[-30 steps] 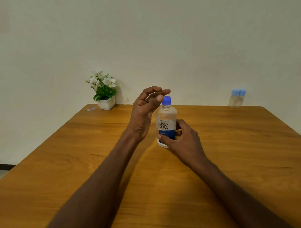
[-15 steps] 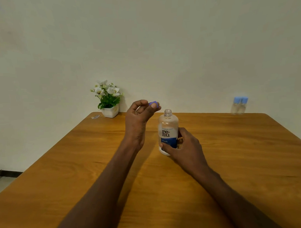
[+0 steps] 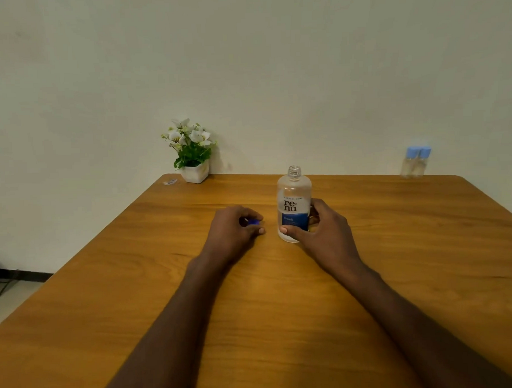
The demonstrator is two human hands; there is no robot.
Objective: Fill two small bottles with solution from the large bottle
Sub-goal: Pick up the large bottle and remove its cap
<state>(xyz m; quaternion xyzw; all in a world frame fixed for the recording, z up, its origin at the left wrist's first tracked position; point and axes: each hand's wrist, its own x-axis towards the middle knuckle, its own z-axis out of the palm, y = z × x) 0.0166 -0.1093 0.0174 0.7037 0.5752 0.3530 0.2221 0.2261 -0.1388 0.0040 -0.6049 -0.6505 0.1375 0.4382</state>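
Large bottle stands uncapped in my right hand's grip; left hand pinches its cap; both small bottles far right, unfilled.

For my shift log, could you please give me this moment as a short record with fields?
large bottle: upright on the wooden table, cap off, neck open
right hand: grips the large bottle low down
left hand: down at the table left of the bottle, fingers curled round the blue cap
small bottles: two, side by side at the far right edge, blue caps on
potted flowers: far left corner, by the wall
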